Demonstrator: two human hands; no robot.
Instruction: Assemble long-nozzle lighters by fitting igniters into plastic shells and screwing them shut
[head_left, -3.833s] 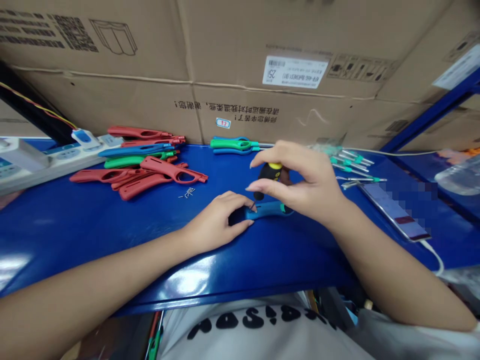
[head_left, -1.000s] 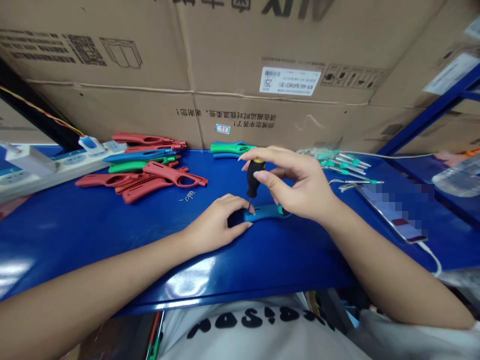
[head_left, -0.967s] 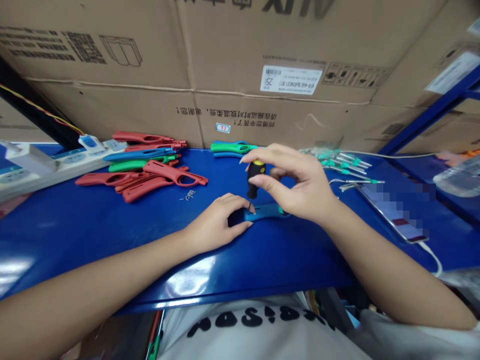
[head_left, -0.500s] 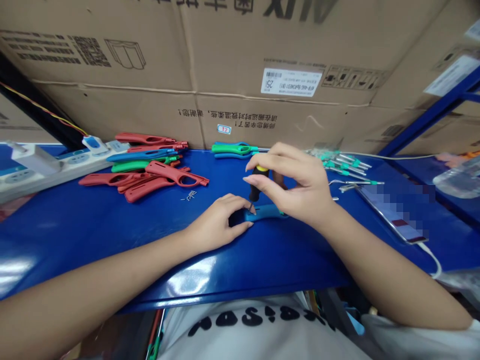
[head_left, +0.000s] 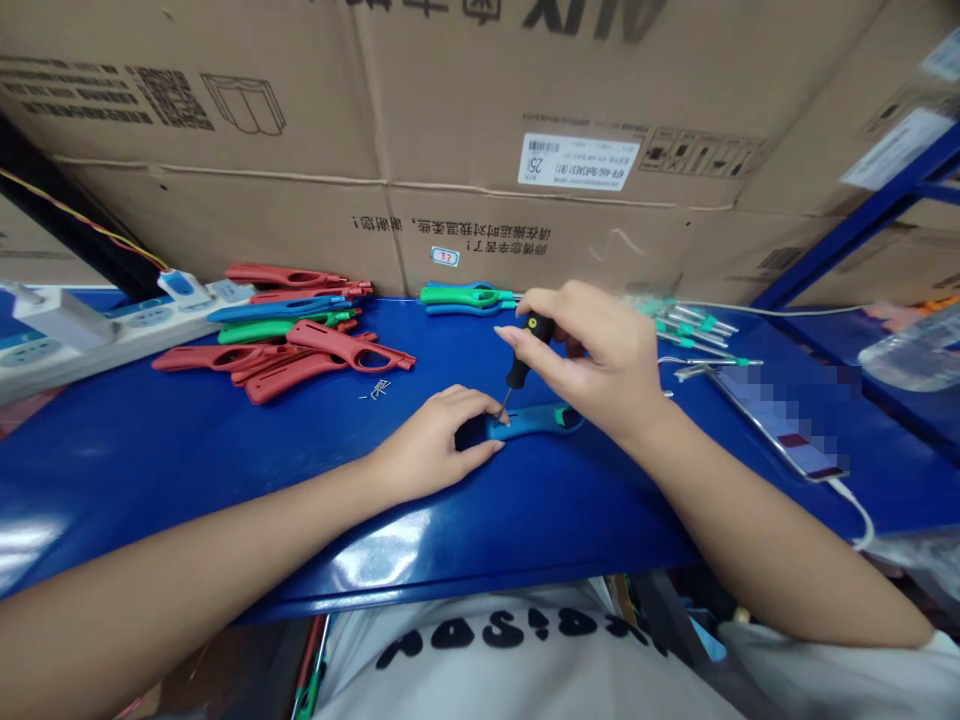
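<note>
My left hand (head_left: pixel 442 440) has its thumb and fingers closed around the left end of a blue lighter handle (head_left: pixel 525 420) lying on the blue table. Between the fingers of my right hand (head_left: pixel 600 360) is a small black screwdriver (head_left: pixel 519 370) with a yellow mark on its end. Its shaft slants down to the left, and the tip meets the handle right beside my left fingertips. Green shows at the handle's right end. A few small metal pins or screws (head_left: pixel 380 389) lie on the table beyond my left hand.
Red, blue and green lighter casings (head_left: pixel 330 350) are piled at the left, near a white power strip (head_left: pixel 150 325). Green and blue ones (head_left: pixel 466 296) lie at the back. Metal tubes with green ends (head_left: pixel 694 325) and a phone (head_left: pixel 780 425) are at the right. A large carton (head_left: pixel 450 120) stands behind.
The screwdriver has tilted, its top swinging to the right with my right hand, and its shaft shows more. My left hand stays on the blue lighter handle.
</note>
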